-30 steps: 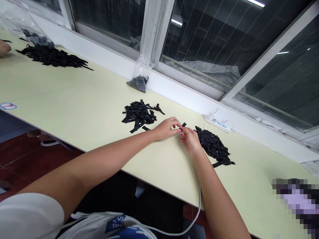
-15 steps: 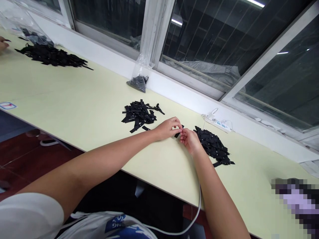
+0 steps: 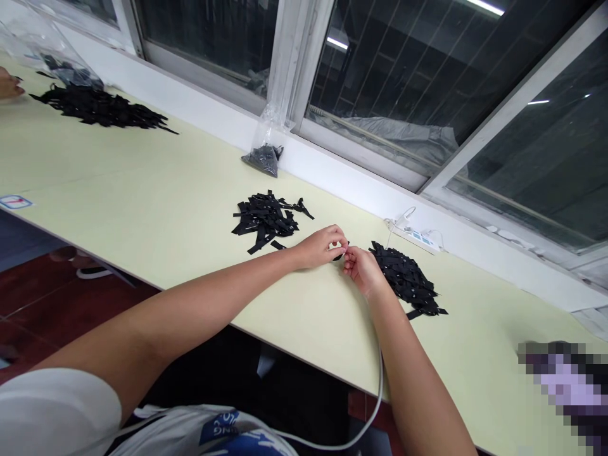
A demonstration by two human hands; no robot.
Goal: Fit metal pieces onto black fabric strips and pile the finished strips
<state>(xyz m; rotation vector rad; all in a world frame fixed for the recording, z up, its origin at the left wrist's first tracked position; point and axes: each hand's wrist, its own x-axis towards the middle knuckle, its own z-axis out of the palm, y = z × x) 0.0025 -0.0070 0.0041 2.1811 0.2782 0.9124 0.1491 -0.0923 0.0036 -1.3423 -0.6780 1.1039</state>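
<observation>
Pinching a black strip [image 3: 338,257] in the closed fingertips of left hand [image 3: 317,247] and right hand [image 3: 363,269], between strip heap [image 3: 266,218] at ten o'clock and denser heap [image 3: 408,275] at four.

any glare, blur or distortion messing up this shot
Head view: white streaks, probably lamp reflections, glare on dark window glass; blocky pixelation hides the lower right; the heap of black strips merges into one dark mass; the small black strip by the right fingers shows little detail.
</observation>
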